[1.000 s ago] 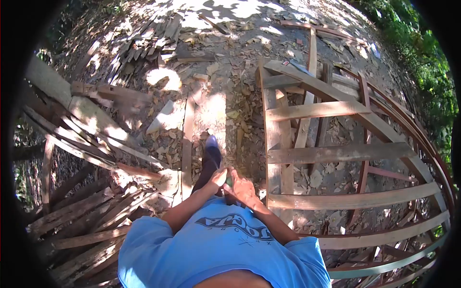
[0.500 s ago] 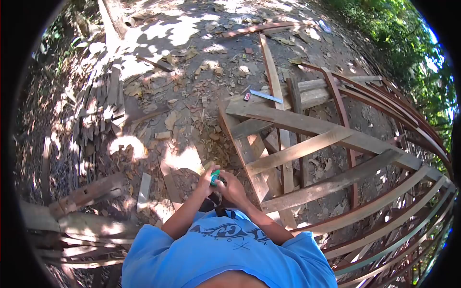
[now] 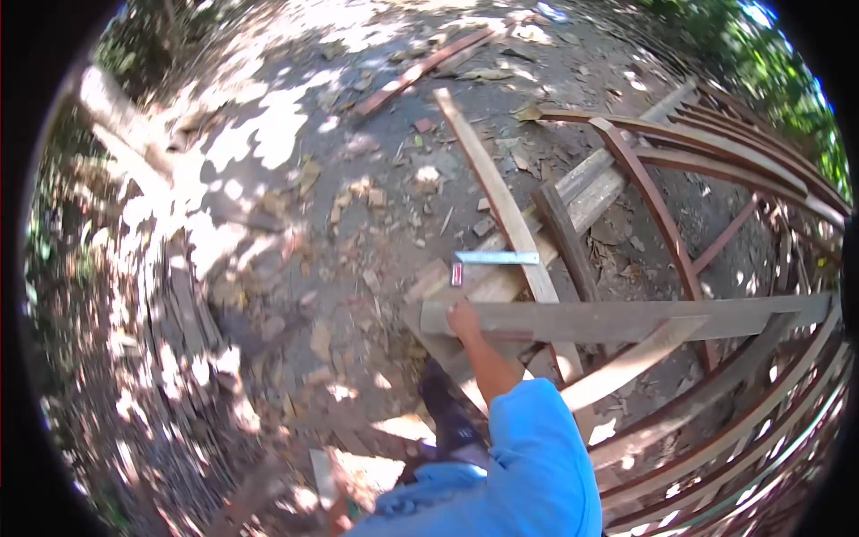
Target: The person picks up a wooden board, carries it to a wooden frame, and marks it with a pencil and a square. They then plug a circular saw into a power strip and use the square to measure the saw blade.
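Note:
My right hand is closed over the near end of a long grey wooden plank, which runs off to the right across other boards. Low in the view, my left hand is blurred and partly cut off by my blue shirt. A bit of a small green object shows beside its fingers; what kind it is cannot be made out. Just beyond the plank, a metal square rests on the boards, with a small red packet beside it.
A pale board lies crosswise under the plank. Reddish slats and curved strips of wood crowd the right side. Old sticks are piled at left, and a reddish timber lies farther off. Leaves and wood scraps litter the ground.
Both hands were together on a green object in front of my body. Now my right hand has reached forward onto the plank, while my left has dropped down low. The view has turned.

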